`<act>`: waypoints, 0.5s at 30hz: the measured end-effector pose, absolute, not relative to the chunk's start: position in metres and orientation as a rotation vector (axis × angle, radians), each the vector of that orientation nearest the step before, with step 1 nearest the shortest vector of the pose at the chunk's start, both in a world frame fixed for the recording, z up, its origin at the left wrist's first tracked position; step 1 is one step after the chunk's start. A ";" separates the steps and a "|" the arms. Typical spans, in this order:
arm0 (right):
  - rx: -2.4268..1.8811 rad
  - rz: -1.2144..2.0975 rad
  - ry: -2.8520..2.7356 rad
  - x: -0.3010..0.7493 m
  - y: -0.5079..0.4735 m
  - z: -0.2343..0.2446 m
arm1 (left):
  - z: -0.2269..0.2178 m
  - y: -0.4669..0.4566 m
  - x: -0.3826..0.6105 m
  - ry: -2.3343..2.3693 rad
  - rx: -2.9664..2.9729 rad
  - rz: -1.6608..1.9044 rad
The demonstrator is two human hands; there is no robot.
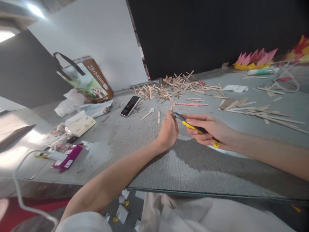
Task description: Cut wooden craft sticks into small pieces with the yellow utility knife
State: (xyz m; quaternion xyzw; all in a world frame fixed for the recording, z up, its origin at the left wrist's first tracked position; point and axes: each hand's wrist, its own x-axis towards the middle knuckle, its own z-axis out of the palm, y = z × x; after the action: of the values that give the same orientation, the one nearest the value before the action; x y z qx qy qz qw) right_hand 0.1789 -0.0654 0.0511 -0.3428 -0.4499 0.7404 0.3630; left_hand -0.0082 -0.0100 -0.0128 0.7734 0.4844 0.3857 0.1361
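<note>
Left hand (169, 131): pinching a wooden stick (172, 104)
Right hand (209, 130): gripping a yellow-and-black knife (180, 118) close beside it
Tabletop (116, 137): strewn with loose sticks (177, 83)

A craft workspace: on a grey table (116, 145), a heap of wooden sticks (177, 84) lies before a black panel (205, 35), with a yellow-and-black cutter (202, 130) in front of the heap, pink-and-yellow cut paper (256, 61) to its right, a carrier bag (93, 80) to its left and paper scraps (122, 214) on the floor below.
</note>
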 end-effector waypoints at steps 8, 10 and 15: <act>-1.007 1.070 -1.593 0.185 -0.063 0.047 | -0.008 -0.017 -0.007 1.104 1.961 1.231; -1.060 0.685 -1.781 0.190 -0.061 0.045 | -0.007 -0.019 -0.007 1.044 1.882 1.217; -0.998 0.131 -2.068 0.202 -0.052 0.041 | -0.004 -0.020 -0.006 0.961 1.748 1.248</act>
State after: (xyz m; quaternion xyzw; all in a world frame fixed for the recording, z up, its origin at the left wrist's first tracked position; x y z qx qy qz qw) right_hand 0.2020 -0.0523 0.0412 -0.3959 -0.8208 0.0521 0.4084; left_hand -0.0062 -0.0198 -0.0039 0.6857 0.3772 0.4898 0.3842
